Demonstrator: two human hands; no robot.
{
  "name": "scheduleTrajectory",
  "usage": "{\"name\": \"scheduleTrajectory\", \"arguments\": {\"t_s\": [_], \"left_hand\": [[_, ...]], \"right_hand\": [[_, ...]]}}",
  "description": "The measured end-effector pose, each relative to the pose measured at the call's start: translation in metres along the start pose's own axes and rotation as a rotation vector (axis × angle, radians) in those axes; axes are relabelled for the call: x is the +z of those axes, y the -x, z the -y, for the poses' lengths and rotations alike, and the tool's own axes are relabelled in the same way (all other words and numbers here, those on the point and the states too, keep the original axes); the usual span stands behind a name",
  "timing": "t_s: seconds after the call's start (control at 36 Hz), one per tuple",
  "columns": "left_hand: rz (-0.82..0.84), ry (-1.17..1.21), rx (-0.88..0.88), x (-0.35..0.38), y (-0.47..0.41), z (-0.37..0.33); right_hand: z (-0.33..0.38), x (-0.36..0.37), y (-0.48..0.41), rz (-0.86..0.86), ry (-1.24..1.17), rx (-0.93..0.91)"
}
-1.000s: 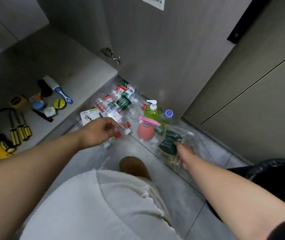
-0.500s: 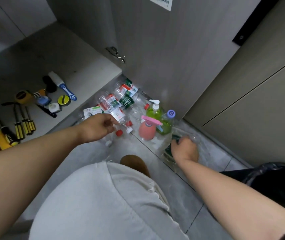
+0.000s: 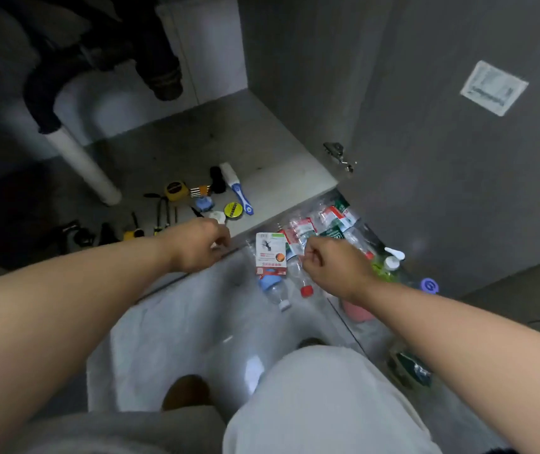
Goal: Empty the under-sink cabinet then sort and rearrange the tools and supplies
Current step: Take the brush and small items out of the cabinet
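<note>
Now the sponge bag (image 3: 410,369) is let go and left on the floor (image 3: 177,326). The right hand (image 3: 337,268) is moved over the bottles (image 3: 302,228), the left hand (image 3: 196,245) by the cabinet (image 3: 262,149) edge. Both grips are curled; whether anything is pinched cannot be told. Bottles are likely sorted next.

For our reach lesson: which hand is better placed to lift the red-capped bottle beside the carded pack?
Right, probably. The right hand is beside the red-capped bottle; the left hand is at the cabinet edge, beyond the carded pack.
</note>
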State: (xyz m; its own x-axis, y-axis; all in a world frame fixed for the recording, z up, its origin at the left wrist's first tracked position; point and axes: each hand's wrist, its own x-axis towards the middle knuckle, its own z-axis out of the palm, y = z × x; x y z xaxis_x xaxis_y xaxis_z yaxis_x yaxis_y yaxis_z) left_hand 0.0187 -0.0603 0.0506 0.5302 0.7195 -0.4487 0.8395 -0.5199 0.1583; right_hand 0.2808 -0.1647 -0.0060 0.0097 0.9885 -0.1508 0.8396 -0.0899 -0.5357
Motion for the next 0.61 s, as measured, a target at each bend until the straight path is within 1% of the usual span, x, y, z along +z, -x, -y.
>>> {"name": "scheduleTrajectory", "arguments": {"t_s": [0.08, 0.14, 0.19, 0.25, 0.33, 0.44, 0.56, 0.61], "left_hand": [[0.026, -0.002, -0.048, 0.001, 0.004, 0.033], [0.041, -0.006, -0.08, 0.006, 0.002, 0.052], [0.051, 0.005, -0.111, 0.013, -0.004, 0.069], [0.051, 0.036, -0.132, 0.023, -0.012, 0.083], [0.02, 0.133, -0.157, 0.039, -0.03, 0.097], [-0.086, 0.259, -0.177, 0.057, -0.06, 0.107], [-0.194, 0.386, -0.201, 0.065, -0.09, 0.114], [-0.228, 0.416, -0.199, 0.067, -0.103, 0.12]], "right_hand": [[0.018, 0.009, -0.037, 0.146, 0.072, -0.064], [0.026, 0.017, -0.061, 0.245, 0.134, -0.075], [0.033, 0.028, -0.085, 0.31, 0.159, -0.078], [0.04, 0.037, -0.106, 0.34, 0.153, -0.079], [0.046, 0.051, -0.135, 0.342, 0.181, -0.107], [0.051, 0.065, -0.166, 0.266, 0.178, -0.17], [0.055, 0.08, -0.189, 0.21, 0.234, -0.245], [0.059, 0.089, -0.198, 0.193, 0.225, -0.296]]}}
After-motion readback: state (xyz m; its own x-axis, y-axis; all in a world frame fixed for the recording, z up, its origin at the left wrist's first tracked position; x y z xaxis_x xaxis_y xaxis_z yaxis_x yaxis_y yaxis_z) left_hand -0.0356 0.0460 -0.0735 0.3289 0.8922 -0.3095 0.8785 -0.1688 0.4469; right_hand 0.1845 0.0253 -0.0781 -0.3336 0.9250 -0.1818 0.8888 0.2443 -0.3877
